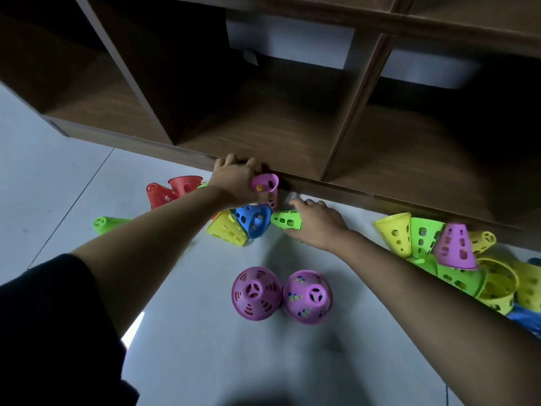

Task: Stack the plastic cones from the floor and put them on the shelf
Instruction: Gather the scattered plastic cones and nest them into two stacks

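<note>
My left hand (234, 178) grips a pink perforated cone (268, 189) just below the front edge of the wooden shelf (263, 139). My right hand (317, 222) holds a green cone (285, 220) lying on its side on the floor. Between them lie a blue cone (254, 219) and a yellow cone (227, 229). Two pink cones (256, 293) (307, 296) stand upright on the floor nearer to me. Red cones (172, 190) and another green cone (106, 224) lie to the left.
A pile of yellow, green and pink cones (456, 253) sits at the right against the shelf base. The shelf has several open compartments; pale bins (289, 43) sit in the upper ones. The floor is pale tile.
</note>
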